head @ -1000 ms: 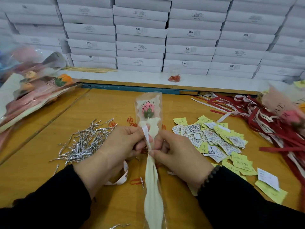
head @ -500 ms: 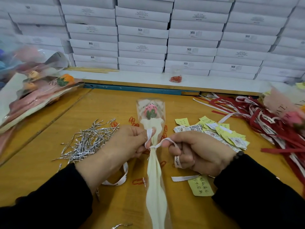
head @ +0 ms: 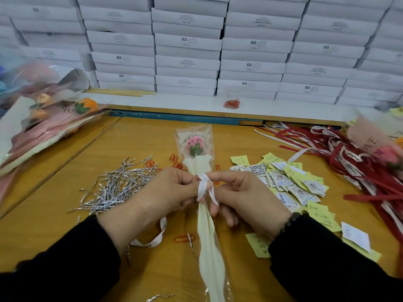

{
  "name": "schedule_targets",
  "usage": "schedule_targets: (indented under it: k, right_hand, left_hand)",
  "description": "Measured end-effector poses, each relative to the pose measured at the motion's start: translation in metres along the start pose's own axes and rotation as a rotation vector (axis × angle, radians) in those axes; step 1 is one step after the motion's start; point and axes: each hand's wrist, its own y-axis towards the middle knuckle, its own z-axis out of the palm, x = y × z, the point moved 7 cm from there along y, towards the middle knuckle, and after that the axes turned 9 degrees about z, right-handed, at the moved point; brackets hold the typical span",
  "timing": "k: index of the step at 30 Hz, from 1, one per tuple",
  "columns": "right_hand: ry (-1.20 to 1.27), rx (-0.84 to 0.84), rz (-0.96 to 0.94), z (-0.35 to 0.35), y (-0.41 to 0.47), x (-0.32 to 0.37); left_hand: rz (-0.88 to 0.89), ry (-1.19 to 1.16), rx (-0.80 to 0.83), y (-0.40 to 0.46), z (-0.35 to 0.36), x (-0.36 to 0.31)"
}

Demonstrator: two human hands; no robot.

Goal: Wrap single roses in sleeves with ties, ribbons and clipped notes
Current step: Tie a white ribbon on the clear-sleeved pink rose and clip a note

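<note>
Right now your left hand (head: 165,192) and right hand (head: 242,197) meet over the middle of the wooden table (head: 130,144), each pinching the white ribbon (head: 204,186) that loops around the narrowed neck of the rose sleeve (head: 209,253). Your left fingers are curled on the ribbon and the sleeve together; your right thumb and forefinger nip the ribbon's other strand, which trails down over your fingers. The sleeve lies lengthwise toward you, its cream paper tail running to the near edge, and its clear top holds the pink rose (head: 194,146) under printed lettering (the wording is only partly legible).

Just left of your left hand lies a loose heap of silver twist ties (head: 117,184). A second piece of white ribbon (head: 152,238) curls on the table under your left wrist, and a red paper clip (head: 183,238) lies beside the sleeve. More red clips (head: 174,161) are scattered beyond your knuckles. To the right of your right hand spreads a pile of yellow and white note cards (head: 292,182), some with QR codes. Red and white ribbons (head: 349,158) are heaped toward the table's far right corner. Finished wrapped roses (head: 50,118) are stacked at the far left edge.

Along the far edge, a small clear cup (head: 233,92) sits on a white ledge with red clips (head: 231,103) piled at its base. Behind it rise stacked white boxes (head: 187,62).
</note>
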Motion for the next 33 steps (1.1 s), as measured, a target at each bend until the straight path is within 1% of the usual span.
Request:
schedule_targets:
  k: [2, 5, 7, 13, 17, 23, 28, 33]
  right_hand:
    - [-0.064, -0.044, -0.070, 0.001, -0.002, 0.004]
    - [-0.061, -0.082, -0.139, 0.002, -0.005, 0.009]
    - [-0.066, -0.082, -0.159, 0.002, -0.005, 0.011]
    - [-0.207, -0.030, -0.143, 0.003, -0.004, 0.010]
    - [-0.254, -0.028, -0.114, 0.001, -0.001, 0.005]
    - [-0.325, -0.020, -0.054, -0.004, 0.000, 0.004]
    - [-0.442, -0.098, 0.004, -0.014, 0.002, 0.005]
    - [-0.448, -0.098, 0.055, -0.019, 0.002, 0.005]
  left_hand:
    - [-0.023, -0.038, 0.010, -0.002, 0.001, 0.001]
    - [-0.054, -0.103, 0.042, -0.004, 0.002, 0.001]
    - [-0.074, -0.099, 0.063, -0.004, 0.003, 0.003]
    - [-0.141, -0.062, 0.140, -0.007, 0.008, 0.005]
    - [-0.134, -0.025, 0.151, -0.009, 0.011, 0.002]
    - [-0.119, 0.048, 0.086, -0.007, 0.004, -0.001]
    - [-0.121, 0.137, 0.009, -0.005, -0.004, -0.002]
    - [-0.119, 0.071, -0.098, -0.006, -0.010, -0.004]
